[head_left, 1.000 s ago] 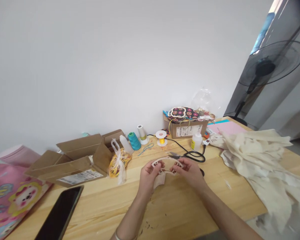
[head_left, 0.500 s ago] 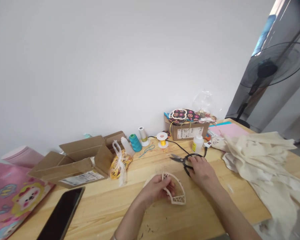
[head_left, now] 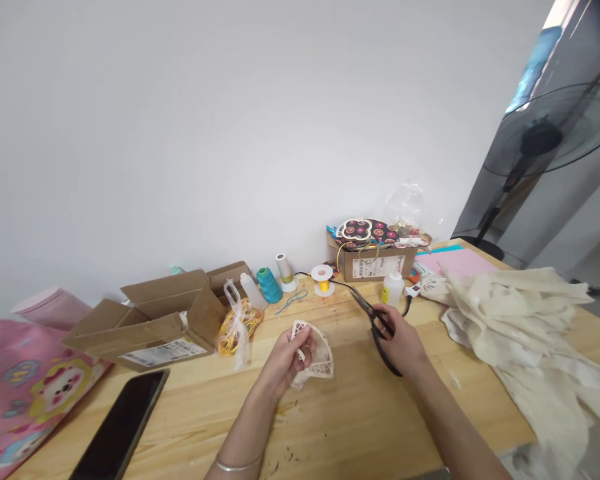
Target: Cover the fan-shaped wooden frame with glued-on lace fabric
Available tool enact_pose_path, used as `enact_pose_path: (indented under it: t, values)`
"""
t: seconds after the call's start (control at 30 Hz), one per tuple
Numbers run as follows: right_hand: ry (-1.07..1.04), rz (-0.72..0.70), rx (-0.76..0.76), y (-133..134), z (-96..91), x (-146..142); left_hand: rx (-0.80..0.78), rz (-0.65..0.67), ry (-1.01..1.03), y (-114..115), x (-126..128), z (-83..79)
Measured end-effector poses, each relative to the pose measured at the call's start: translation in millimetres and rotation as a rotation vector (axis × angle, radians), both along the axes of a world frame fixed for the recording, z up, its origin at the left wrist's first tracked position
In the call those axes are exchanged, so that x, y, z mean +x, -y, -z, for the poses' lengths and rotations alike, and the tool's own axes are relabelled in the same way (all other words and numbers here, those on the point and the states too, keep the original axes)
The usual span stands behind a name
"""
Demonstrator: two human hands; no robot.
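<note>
My left hand (head_left: 287, 360) is closed on a pale, fan-shaped lattice frame (head_left: 323, 357) with thin sheer material across it, held above the table. To the right, my right hand (head_left: 403, 341) grips black-handled scissors (head_left: 375, 320) by the handles. The blades point up and left, away from the frame. Beyond the scissors stand a white bottle with a yellow label (head_left: 393, 289) and a spool of yellow thread (head_left: 323, 281). Small dark scraps lie on the wooden table (head_left: 355, 427) in front of me.
Left are an open cardboard box (head_left: 155, 327), a phone (head_left: 123, 423) and a pink bag (head_left: 35, 400). Teal thread (head_left: 269, 285) stands near the wall. A filled box (head_left: 377, 265) is at the back. Cream fabric (head_left: 525, 320) covers the right side, with a fan (head_left: 540, 137) beyond.
My right hand has picked the scissors up from the table and turned them. My left hand has shifted left and slightly up, tilting the lattice frame.
</note>
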State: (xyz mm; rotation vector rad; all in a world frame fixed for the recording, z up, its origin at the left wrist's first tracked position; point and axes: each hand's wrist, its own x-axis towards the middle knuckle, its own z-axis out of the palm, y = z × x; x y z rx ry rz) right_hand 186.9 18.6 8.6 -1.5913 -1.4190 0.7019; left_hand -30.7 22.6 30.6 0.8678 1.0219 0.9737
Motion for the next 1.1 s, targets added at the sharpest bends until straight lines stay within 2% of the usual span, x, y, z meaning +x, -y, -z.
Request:
enact_pose_path:
  t: [0.13,0.27,0.33,0.47,0.57,0.63,0.73,0.87,0.93,1.0,1.03,1.1]
  values:
    - [0.299,-0.205,-0.059,8,-4.6,-18,-0.009,-0.090,0.145,-1,-3,0.5]
    - [0.582,-0.452,-0.083,15,-21.6,-32,-0.084,-0.140,0.504,-7,-22,-3.8]
    - [0.675,-0.502,-0.053,9,-31.2,-34,-0.110,-0.131,0.638,-9,-29,-5.9]
    - [0.754,-0.408,0.028,-28,-39.5,-39,-0.150,-0.111,0.697,-9,-32,-5.7]
    - [0.774,-0.391,0.015,-56,-35.2,-48,-0.179,-0.110,0.661,-8,-27,-3.7]
    - [0.777,-0.392,-0.004,-62,-32.2,-49,-0.181,-0.115,0.653,-9,-26,-2.7]
    - [0.779,-0.376,-0.018,-47,-31.3,-27,-0.164,-0.149,0.681,-10,-28,-2.9]
    - [0.791,-0.379,-0.048,-7,-36.5,30,-0.139,-0.299,0.780,-11,-32,-6.4]
    - [0.795,-0.318,-0.131,7,-42.3,47,-0.168,-0.354,0.833,-12,-33,-8.4]
    - [0.773,-0.237,-0.230,14,-48.3,47,-0.200,-0.367,0.866,-12,-33,-9.7]
    - [0.746,-0.242,-0.228,15,-50.3,40,-0.208,-0.366,0.872,-12,-33,-10.1]
    - [0.683,-0.368,-0.143,16,-50.9,20,-0.211,-0.360,0.866,-11,-32,-10.4]
